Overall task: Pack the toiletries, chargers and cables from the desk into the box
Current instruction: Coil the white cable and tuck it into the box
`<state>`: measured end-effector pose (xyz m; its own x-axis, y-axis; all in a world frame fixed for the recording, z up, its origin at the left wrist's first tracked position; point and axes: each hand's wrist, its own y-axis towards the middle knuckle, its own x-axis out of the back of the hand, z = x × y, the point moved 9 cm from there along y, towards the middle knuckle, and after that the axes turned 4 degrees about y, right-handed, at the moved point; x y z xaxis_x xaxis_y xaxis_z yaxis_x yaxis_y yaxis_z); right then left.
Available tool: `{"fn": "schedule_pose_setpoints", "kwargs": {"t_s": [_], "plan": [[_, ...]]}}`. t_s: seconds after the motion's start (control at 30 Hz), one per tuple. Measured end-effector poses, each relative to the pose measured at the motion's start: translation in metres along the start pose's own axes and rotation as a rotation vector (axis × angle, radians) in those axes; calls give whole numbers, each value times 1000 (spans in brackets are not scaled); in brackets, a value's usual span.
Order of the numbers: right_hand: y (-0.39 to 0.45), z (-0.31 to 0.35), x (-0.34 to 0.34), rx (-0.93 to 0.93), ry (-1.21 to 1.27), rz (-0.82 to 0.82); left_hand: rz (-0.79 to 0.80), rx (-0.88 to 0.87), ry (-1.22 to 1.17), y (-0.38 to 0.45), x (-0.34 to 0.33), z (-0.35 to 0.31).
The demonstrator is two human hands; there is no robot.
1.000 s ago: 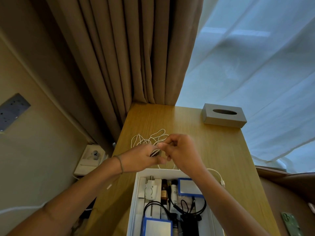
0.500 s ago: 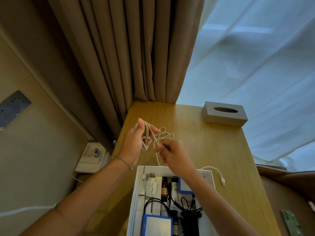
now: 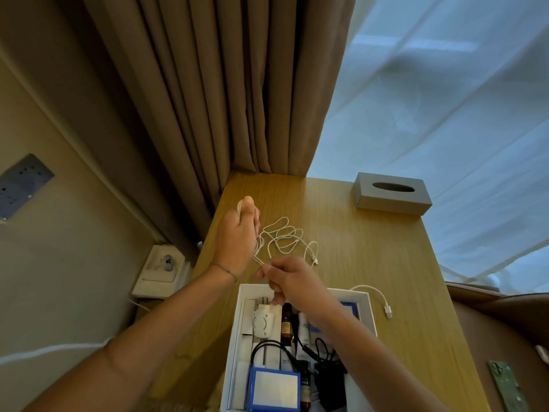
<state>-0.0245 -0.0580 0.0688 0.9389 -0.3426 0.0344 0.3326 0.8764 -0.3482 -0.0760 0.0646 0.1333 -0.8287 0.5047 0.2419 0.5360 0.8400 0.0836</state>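
Flanking the white cable (image 3: 285, 239), tissue box (image 3: 392, 193), curtain (image 3: 237, 84), open box (image 3: 241, 322).

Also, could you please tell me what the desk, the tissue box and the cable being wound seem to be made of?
The desk looks like light wood or wood-look laminate: a fine straight grain shows, with a low sheen. The tissue box seems matte grey, possibly plastic or leatherette; it is too smooth to tell. The white cable looks like soft rubbery plastic, since it falls in loose loops.

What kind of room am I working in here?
Probably a hotel room or a bedroom: a wooden desk by a window with heavy curtains and sheers, a tissue box on the desk.
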Motion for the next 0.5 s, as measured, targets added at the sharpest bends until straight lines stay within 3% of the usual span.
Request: {"fn": "schedule_pose_setpoints", "kwargs": {"t_s": [0.13,0.23,0.4,0.5], "plan": [[-1,28,30,218,-470,-247,153,-69,365,-1,-16,8],[-2,31,42,256,-336,-313,356,15,438,-7,-36,23],[-1,7,37,129,28,-158,592,260,303,-30,-57,65],[-5,-8,40,62,121,-182,824,227,263,-45,-72,76]]}}
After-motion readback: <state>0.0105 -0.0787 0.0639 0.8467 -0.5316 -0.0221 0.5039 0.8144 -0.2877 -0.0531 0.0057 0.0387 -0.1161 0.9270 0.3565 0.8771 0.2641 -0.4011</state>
